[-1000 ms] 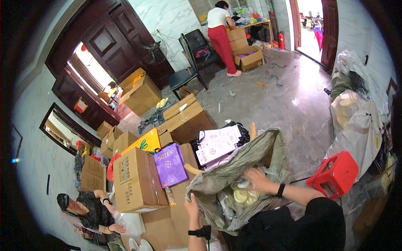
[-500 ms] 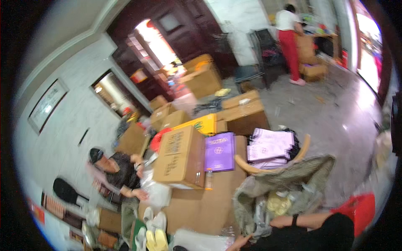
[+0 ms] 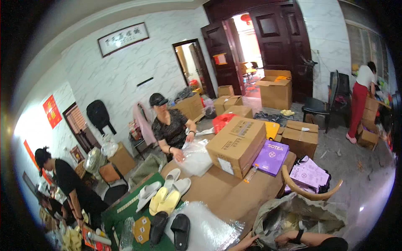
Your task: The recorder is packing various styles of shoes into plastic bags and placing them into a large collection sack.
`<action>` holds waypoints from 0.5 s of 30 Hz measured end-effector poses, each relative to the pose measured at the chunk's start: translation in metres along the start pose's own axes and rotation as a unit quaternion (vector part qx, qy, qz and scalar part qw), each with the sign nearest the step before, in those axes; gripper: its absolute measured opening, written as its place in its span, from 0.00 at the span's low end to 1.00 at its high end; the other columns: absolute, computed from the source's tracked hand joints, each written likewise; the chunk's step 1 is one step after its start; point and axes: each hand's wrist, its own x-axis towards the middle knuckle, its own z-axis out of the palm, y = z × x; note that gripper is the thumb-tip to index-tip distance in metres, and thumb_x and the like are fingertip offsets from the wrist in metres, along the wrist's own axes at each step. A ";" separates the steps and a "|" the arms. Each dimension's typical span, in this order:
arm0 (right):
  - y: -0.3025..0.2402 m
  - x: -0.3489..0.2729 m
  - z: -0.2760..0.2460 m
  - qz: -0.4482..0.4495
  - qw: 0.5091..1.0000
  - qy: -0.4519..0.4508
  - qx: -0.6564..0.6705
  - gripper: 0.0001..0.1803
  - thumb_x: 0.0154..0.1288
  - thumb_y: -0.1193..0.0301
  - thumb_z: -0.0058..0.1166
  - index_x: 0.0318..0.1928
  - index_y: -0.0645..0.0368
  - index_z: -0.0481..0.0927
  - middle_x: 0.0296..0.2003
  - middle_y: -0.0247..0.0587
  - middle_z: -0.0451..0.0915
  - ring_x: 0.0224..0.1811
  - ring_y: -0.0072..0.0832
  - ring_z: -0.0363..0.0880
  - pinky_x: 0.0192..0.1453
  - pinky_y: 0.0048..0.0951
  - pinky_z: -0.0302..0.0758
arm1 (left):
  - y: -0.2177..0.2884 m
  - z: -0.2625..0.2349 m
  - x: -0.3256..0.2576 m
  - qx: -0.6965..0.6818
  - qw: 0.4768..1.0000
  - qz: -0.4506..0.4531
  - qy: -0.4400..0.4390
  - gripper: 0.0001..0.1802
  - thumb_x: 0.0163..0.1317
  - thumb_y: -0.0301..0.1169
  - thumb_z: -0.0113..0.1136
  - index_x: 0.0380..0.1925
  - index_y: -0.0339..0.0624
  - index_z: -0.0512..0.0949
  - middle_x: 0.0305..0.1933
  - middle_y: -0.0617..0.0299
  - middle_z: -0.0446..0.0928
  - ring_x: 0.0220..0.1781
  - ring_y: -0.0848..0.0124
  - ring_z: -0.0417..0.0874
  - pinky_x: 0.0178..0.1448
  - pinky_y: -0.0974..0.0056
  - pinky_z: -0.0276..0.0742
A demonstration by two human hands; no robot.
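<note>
A large grey-green woven sack (image 3: 268,213) stands open at the lower right, with clear plastic packaging inside. My left hand (image 3: 248,242) is at the sack's near left edge, its fingers closed on the rim. Over the sack's mouth is my right hand (image 3: 286,237), a black band on the wrist; its fingertips are hidden among the sack and packaging. Left of the sack, a pile of clear plastic bags (image 3: 205,224) lies on the table. Beside it are black slippers (image 3: 181,232), yellow slippers (image 3: 164,201) and white slippers (image 3: 178,184).
A big cardboard box (image 3: 236,146) and purple flat packages (image 3: 271,157) sit on the brown tabletop (image 3: 209,190). A curved wooden chair rail (image 3: 310,193) stands beside the sack. Across the table, a co-worker (image 3: 169,125) handles clear plastic; another person (image 3: 69,184) bends at the left.
My view has swung left and levelled, bringing in more slippers and the person at the left. Both my hands stay by the sack. The co-worker's hands remain at the clear plastic.
</note>
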 end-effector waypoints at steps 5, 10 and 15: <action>-0.020 0.005 0.011 0.030 0.977 -0.102 -0.183 0.16 0.65 0.67 0.40 0.50 0.60 0.74 0.32 0.36 0.78 0.32 0.26 0.73 0.36 0.26 0.69 | -0.044 -0.065 -0.057 0.231 0.961 0.084 0.128 0.38 0.58 0.46 0.54 0.61 0.38 0.51 0.47 0.48 0.72 0.52 0.60 0.71 0.55 0.61 0.65; -0.015 0.056 -0.026 0.136 0.740 -0.150 -0.642 0.20 0.50 0.57 0.57 0.34 0.64 0.78 0.26 0.39 0.77 0.25 0.28 0.69 0.27 0.31 0.67 | -0.047 -0.091 -0.126 0.333 0.928 0.065 0.156 0.27 0.62 0.46 0.46 0.51 0.35 0.66 0.45 0.45 0.73 0.47 0.57 0.74 0.51 0.61 0.68; -0.109 0.002 0.063 0.165 0.613 0.018 -0.773 0.20 0.47 0.55 0.57 0.35 0.59 0.81 0.34 0.46 0.80 0.35 0.39 0.77 0.38 0.38 0.72 | -0.059 -0.087 -0.164 0.315 0.942 0.028 0.115 0.24 0.61 0.44 0.47 0.49 0.35 0.69 0.48 0.49 0.73 0.51 0.58 0.73 0.54 0.61 0.68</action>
